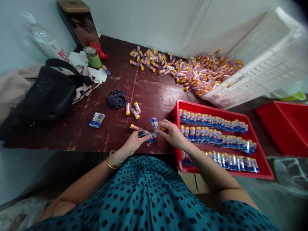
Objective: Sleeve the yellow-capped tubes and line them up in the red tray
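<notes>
Near the table's front edge, my left hand [135,142] is closed on a small blue-and-clear plastic packet [152,136]. My right hand [172,133] pinches the packet's upper part from the other side. A yellow cap [163,129] shows between my right fingers; the rest of that piece is hidden. Just beyond my left fingers lies a clear tube with a yellow end [135,127]. A few similar tubes [135,113] rest farther up, beside a dark patterned cloth bundle [116,98]. To the left is a small stack of blue-and-white packets [97,120].
On the right, a red tray [176,128] holds rows of filled packets. A large heap of yellow-capped tubes [197,72] spreads along the wall beside a tilted white basket [260,67]. A black bag [53,88], green jar [92,57] and bottle [45,40] stand left.
</notes>
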A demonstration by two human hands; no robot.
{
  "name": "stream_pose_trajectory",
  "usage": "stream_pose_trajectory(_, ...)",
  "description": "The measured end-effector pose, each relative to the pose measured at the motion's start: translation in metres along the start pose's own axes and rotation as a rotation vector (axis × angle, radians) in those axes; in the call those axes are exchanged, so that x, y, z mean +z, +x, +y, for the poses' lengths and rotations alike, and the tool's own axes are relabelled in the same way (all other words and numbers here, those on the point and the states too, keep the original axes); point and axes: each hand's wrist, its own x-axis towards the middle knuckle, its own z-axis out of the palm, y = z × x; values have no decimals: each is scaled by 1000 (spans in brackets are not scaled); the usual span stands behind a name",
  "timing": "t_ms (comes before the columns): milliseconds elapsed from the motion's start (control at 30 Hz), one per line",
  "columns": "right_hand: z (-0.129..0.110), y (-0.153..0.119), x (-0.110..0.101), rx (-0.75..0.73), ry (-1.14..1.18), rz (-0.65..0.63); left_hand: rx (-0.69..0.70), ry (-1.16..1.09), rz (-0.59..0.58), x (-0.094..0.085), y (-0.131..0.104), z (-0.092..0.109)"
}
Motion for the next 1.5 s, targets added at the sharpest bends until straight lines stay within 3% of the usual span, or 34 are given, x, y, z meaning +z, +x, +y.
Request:
stream_pose_trajectory(133,-4,-3,-8,13,109,80,64,146,12,-3,0,0)
stream_pose_trajectory(333,1,-7,-31,226,534,233,116,134,29,-9,4,-1)
stream_pose_trajectory(667,-8,-6,-25,209,568,103,168,205,-95,-8,3,7)
stream_pose_trajectory(767,-11,-8,-22,170,476,76,118,204,-119,-3,1,7)
stream_pose_trajectory(900,-7,-13,-14,141,349,218,71,187,-122,13,-2,3)
stream_pose_trajectory(1000,-2,-19,-5,161,351,250,9,64,-115,22,-5,-1)
stream_pose_trajectory(1100,-1,-30,5,201,448,243,-162,-136,-237,23,-9,-3)
stream_pose_trajectory(1200,-4,-43,11,216,478,317,-314,-285,-371,20,-12,0)
stream_pose_trajectory(1333,-7,-58,14,213,422,398,-291,-122,-346,20,-10,8)
stream_pose_trajectory(1400,-9,-61,17,225,428,386,-270,-57,-311,23,-8,8)
stream_pose_trajectory(1500,-13,-64,24,294,573,318,-317,-146,-351,27,-4,4)
